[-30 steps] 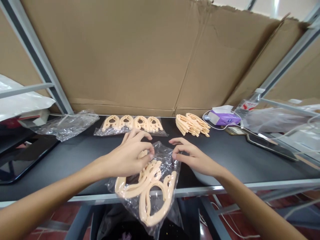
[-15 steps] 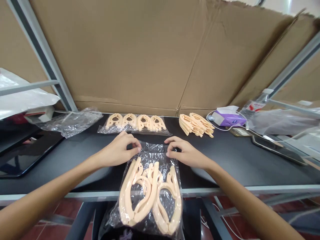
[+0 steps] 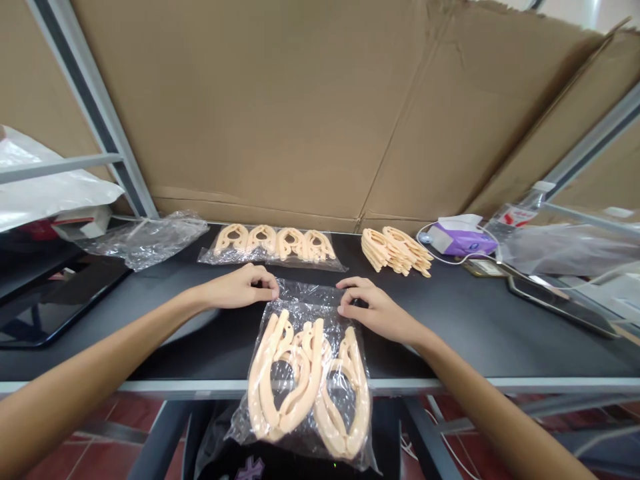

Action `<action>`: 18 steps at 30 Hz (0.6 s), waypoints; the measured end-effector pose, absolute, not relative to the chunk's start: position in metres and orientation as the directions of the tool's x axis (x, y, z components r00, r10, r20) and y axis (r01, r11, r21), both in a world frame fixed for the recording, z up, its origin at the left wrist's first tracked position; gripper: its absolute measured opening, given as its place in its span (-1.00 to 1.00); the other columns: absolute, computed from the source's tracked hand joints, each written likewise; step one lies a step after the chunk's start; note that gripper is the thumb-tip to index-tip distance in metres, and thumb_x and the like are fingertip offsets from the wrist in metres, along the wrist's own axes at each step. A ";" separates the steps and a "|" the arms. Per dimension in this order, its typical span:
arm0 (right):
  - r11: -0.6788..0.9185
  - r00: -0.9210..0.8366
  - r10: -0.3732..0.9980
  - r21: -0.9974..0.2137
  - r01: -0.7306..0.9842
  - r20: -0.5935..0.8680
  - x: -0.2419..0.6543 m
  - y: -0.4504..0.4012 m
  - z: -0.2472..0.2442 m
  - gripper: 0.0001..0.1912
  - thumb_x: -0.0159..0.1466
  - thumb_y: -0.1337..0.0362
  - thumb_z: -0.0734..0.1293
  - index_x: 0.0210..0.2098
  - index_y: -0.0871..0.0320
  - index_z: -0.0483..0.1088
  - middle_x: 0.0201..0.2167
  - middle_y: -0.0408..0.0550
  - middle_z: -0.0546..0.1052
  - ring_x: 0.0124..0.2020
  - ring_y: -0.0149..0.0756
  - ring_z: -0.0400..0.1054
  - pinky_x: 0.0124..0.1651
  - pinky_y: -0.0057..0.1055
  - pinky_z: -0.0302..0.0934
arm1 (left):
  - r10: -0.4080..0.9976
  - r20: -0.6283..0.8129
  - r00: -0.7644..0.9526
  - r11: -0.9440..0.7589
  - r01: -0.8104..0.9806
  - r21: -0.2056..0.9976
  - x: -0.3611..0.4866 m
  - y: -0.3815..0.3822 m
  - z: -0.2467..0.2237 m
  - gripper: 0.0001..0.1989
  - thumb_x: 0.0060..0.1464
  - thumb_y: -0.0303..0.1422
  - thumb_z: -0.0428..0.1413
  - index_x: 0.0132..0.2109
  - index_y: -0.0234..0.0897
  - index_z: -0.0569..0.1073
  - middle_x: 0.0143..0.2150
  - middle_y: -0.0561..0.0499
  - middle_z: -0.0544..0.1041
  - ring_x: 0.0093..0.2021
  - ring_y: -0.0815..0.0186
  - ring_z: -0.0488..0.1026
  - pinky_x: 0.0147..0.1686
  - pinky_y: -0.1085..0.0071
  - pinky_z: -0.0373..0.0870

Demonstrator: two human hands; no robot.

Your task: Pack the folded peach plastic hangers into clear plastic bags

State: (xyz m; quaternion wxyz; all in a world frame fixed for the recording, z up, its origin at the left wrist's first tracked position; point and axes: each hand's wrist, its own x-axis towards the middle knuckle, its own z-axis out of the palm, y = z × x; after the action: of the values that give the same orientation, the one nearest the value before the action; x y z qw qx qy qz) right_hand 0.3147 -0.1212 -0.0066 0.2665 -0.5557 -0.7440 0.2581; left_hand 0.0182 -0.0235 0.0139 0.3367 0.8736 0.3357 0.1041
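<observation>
A clear plastic bag (image 3: 320, 293) with cream folding hangers (image 3: 293, 393) inside lies across the table's front edge, its lower end hanging past it. My left hand (image 3: 245, 287) pinches the bag's upper left edge between thumb and curled fingers. At the upper right edge, my right hand (image 3: 373, 308) is closed on the film in the same way. The bag's mouth lies flat between both hands. Beyond them rest two flat clear bags (image 3: 257, 257) of similar hangers, and to their right is a pile of loose cream hangers (image 3: 396, 252).
Crumpled clear bags (image 3: 150, 240) and a dark glossy panel (image 3: 55, 310) lie at left. On the right are a purple tissue pack (image 3: 457, 237), a white cable, a phone (image 3: 560, 307) and a plastic bottle (image 3: 520, 210). A cardboard wall (image 3: 280, 113) stands behind the black table.
The bag of hangers has shifted slightly up and away from me, with both hands still at its upper edges. The view has moved a little.
</observation>
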 end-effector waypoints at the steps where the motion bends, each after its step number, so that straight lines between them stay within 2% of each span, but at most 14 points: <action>1: 0.247 -0.240 0.965 -0.684 0.687 0.107 0.315 -0.121 -0.007 -0.85 0.25 0.23 0.35 -0.44 0.08 0.47 0.10 0.03 0.44 0.22 -0.04 0.23 0.32 0.14 -0.07 | 0.663 -0.048 0.747 -0.521 0.506 0.687 0.018 -0.023 0.014 -0.67 0.12 -0.08 0.10 -0.28 -0.25 0.56 -0.25 -0.03 0.57 -0.18 0.17 0.46 -0.12 0.30 0.33; 3: 0.242 -0.233 0.966 -0.696 0.676 0.109 0.315 -0.121 -0.008 -0.85 0.25 0.22 0.35 -0.45 0.08 0.47 0.11 0.02 0.44 0.22 -0.05 0.24 0.32 0.13 -0.08 | 0.700 -0.041 0.713 -0.468 0.501 0.728 0.019 -0.024 0.012 -0.67 0.11 -0.06 0.09 -0.28 -0.24 0.54 -0.26 -0.01 0.56 -0.20 0.18 0.46 -0.15 0.31 0.33; 6: 0.234 -0.179 0.972 -0.725 0.648 0.153 0.314 -0.120 -0.010 -0.84 0.24 0.21 0.33 -0.46 0.08 0.45 0.06 0.03 0.48 0.16 -0.08 0.30 0.28 0.03 0.03 | 0.753 0.006 0.658 -0.449 0.508 0.735 0.020 -0.027 0.008 -0.65 0.11 -0.03 0.07 -0.29 -0.24 0.50 -0.27 -0.01 0.54 -0.21 0.17 0.45 -0.13 0.29 0.34; 11: 0.257 -0.088 0.960 -0.708 0.657 0.266 0.310 -0.120 -0.012 -0.83 0.24 0.16 0.31 -0.44 0.07 0.40 -0.23 -0.04 0.56 -0.10 -0.14 0.40 0.04 -0.14 0.21 | 0.792 0.141 0.594 -0.534 0.561 0.633 0.023 -0.033 -0.002 -0.68 0.21 -0.10 -0.02 -0.25 -0.23 0.47 -0.25 -0.02 0.55 -0.23 0.18 0.44 -0.18 0.31 0.32; 14: 0.207 -0.013 0.968 -0.764 0.611 0.252 0.309 -0.121 -0.012 -0.84 0.26 0.11 0.31 -0.28 0.05 0.40 -0.35 -0.11 0.56 -0.24 -0.20 0.41 -0.09 -0.20 0.23 | 0.796 0.202 0.571 -0.545 0.530 0.650 0.021 -0.033 -0.009 -0.71 0.26 -0.13 -0.04 -0.24 -0.22 0.44 -0.28 0.01 0.54 -0.25 0.20 0.45 -0.21 0.32 0.32; 18: 0.097 0.052 0.991 -0.928 0.359 0.124 0.308 -0.121 -0.013 -0.58 0.18 0.08 0.40 -0.04 0.04 0.27 -0.42 -0.18 0.57 -0.30 -0.21 0.46 -0.13 -0.23 0.26 | 0.824 0.202 0.529 -0.462 0.423 0.780 0.020 -0.031 -0.014 -0.78 0.25 -0.15 0.01 -0.17 -0.19 0.39 -0.33 0.04 0.57 -0.26 0.20 0.52 -0.17 0.30 0.37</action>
State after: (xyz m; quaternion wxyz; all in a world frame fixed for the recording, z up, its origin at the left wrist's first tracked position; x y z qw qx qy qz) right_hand 0.3082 -0.1205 -0.0126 0.4468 -0.5714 -0.5906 0.3537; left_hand 0.0198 -0.0308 -0.0138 0.3441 0.8037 0.3878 0.2918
